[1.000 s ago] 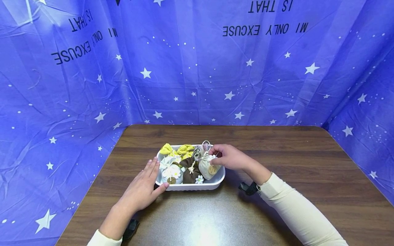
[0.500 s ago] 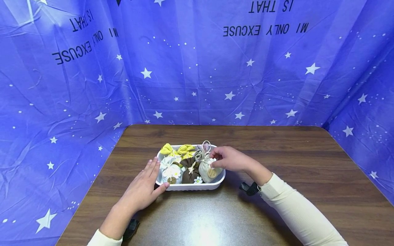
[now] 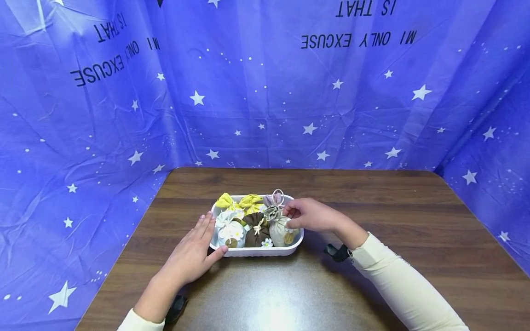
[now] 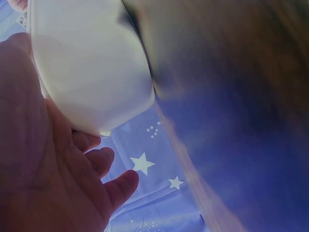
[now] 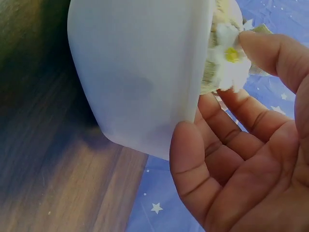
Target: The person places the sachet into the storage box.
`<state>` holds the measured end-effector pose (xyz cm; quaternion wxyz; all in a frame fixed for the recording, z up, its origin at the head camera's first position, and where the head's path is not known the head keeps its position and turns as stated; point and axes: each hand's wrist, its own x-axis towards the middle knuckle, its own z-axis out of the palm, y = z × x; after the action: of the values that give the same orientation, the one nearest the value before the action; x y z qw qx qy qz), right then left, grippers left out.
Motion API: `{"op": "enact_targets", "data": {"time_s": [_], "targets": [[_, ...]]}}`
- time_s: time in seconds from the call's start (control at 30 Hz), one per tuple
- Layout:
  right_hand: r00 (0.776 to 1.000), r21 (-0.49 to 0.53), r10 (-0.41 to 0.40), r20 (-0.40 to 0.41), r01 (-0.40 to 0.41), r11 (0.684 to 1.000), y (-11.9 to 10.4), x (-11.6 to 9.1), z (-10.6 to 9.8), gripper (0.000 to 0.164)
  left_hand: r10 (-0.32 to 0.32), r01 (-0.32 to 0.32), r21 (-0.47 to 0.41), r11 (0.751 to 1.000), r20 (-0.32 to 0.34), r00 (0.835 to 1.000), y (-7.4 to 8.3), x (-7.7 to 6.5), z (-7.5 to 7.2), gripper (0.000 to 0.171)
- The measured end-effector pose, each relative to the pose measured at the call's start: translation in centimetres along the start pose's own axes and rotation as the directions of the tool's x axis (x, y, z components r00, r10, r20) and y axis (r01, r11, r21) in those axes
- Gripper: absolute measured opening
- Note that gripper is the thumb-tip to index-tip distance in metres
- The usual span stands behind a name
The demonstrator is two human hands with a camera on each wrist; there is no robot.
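A white oval tray (image 3: pixel 256 252) holds several small tied cloth pouches. My right hand (image 3: pixel 312 214) pinches a beige pouch (image 3: pixel 276 233) with a round tag at the tray's right end. In the right wrist view, the thumb touches the white flower (image 5: pixel 231 55) on this pouch, with fingers curled behind it. Fingers fairly straight, my left hand (image 3: pixel 190 248) rests against the tray's left end, thumb at the front rim. A brown pouch (image 3: pixel 253 236) and a pale white pouch (image 3: pixel 225 225) lie beside the beige one.
Behind these, two yellow pouches (image 3: pixel 250 200) and a lilac one (image 3: pixel 269 199) fill the tray's back row, partly hidden. The tray stands on a brown wooden table (image 3: pixel 372 207). A blue star-patterned curtain (image 3: pixel 265 92) encloses the back and sides.
The beige pouch has turned and settled slightly lower in the tray, its tag shifting down. My right hand has moved slightly right and down with it. My left hand has stayed still.
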<state>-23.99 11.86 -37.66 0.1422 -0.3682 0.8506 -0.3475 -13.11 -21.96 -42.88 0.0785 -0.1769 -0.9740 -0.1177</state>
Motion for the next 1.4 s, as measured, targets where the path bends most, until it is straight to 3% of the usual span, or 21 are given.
{"op": "enact_targets", "data": {"time_s": [0.27, 0.4, 0.63, 0.97, 1.2, 1.4], "targets": [[0.999, 0.041, -0.042, -0.022, 0.043, 0.998, 0.3, -1.1, -0.3, 0.019, -0.002, 0.002, 0.001, 1.0, 0.002, 1.0, -0.2, -0.1, 0.2, 0.086], [0.996, 0.043, -0.034, -0.079, 0.038, 0.998, 0.9, -2.5, -1.4, 0.021, -0.001, 0.001, 0.0, 1.0, 0.002, 1.0, -0.2, -0.2, 0.4, 0.086], [0.975, 0.02, 0.08, -0.207, -0.078, 0.997, 3.7, -6.5, -4.1, 0.018, -0.005, 0.005, 0.001, 1.0, -0.015, 1.0, -0.4, -0.2, 0.1, 0.086], [0.934, -0.004, 0.203, -0.294, -0.213, 0.977, 7.0, -13.6, -6.7, 0.016, -0.026, 0.026, -0.016, 1.0, -0.008, 1.0, -0.4, -0.7, 0.2, 0.086], [0.929, -0.008, 0.22, -0.299, -0.233, 0.972, 8.3, -17.0, -7.1, 0.019, -0.027, 0.027, -0.021, 0.999, 0.0, 1.0, -0.6, -0.4, 0.2, 0.086], [0.907, -0.043, 0.29, -0.306, -0.318, 0.947, 9.0, -18.4, -7.4, 0.032, -0.031, 0.034, -0.133, 0.991, 0.027, 0.999, -0.6, -0.3, 0.5, 0.089]]}}
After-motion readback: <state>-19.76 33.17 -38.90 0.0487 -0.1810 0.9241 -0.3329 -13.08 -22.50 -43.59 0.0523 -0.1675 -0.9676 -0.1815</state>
